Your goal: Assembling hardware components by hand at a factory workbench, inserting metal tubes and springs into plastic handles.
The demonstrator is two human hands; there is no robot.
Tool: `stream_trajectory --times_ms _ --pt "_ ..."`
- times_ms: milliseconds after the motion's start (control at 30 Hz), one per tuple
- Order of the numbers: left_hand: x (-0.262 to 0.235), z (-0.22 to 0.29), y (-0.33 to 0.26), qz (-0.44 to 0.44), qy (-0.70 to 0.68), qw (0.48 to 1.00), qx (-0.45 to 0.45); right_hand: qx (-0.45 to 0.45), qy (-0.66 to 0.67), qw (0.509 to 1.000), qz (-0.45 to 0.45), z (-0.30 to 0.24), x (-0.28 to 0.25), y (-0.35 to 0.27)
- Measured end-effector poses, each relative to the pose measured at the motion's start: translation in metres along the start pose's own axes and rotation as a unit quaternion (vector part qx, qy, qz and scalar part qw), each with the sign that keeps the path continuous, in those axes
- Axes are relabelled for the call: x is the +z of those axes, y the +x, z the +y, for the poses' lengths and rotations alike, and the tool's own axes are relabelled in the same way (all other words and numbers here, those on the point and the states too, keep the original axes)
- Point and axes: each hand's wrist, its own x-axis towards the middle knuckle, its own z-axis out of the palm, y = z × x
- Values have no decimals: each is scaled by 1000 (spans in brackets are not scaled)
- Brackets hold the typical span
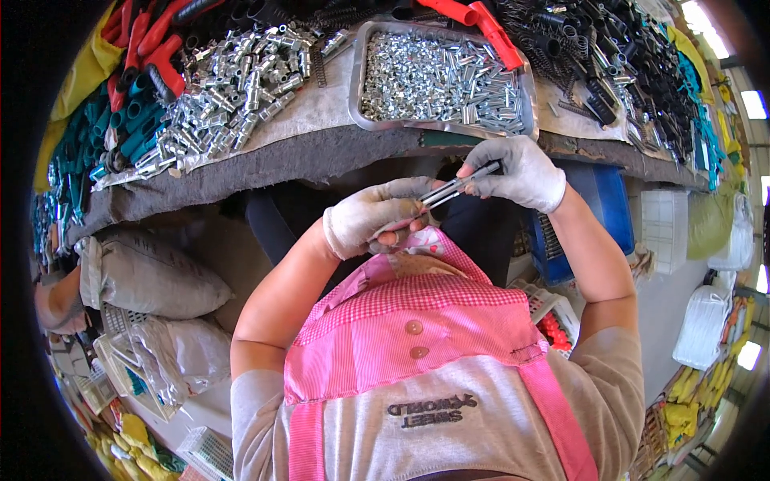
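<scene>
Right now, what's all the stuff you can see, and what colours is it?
rod: one, silvery metal, held between both hands below the bench edge
tray: one, grey metal, on the bench, full of small silvery metal bits
loose tubes: a big heap, silvery, on the bench left of the tray
grips: many, teal, far left of the bench
handles: several, red, top left; more red ones by the tray's top edge
springs and black parts: many, dark, right of the tray
sacks: two, grey, lower left
crate: one, blue, under the bench
apron: one, pink checked
left hand: white glove, holds the rod
right hand: white glove, fingers pinch the rod
</scene>
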Motion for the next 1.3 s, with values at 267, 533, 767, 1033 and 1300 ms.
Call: stream_trajectory --times_ms 267,533,767,1033,1300 --pt "-1 -8 -3 -15 -7 1000 25 -21 13 999 -28 -1 0 0" --pt "-4 -4 -6 -29 -47 998 -15 -71 -23 997 -18 6 12 -2" --pt "1 -13 -9 -25 -109 994 7 -21 214 976 24 22 20 -2" --pt "5 -14 -15 18 -110 993 29 46 243 966 74 15 33 0" --pt "5 -12 -9 26 -118 992 23 53 287 954 73 27 36 7"
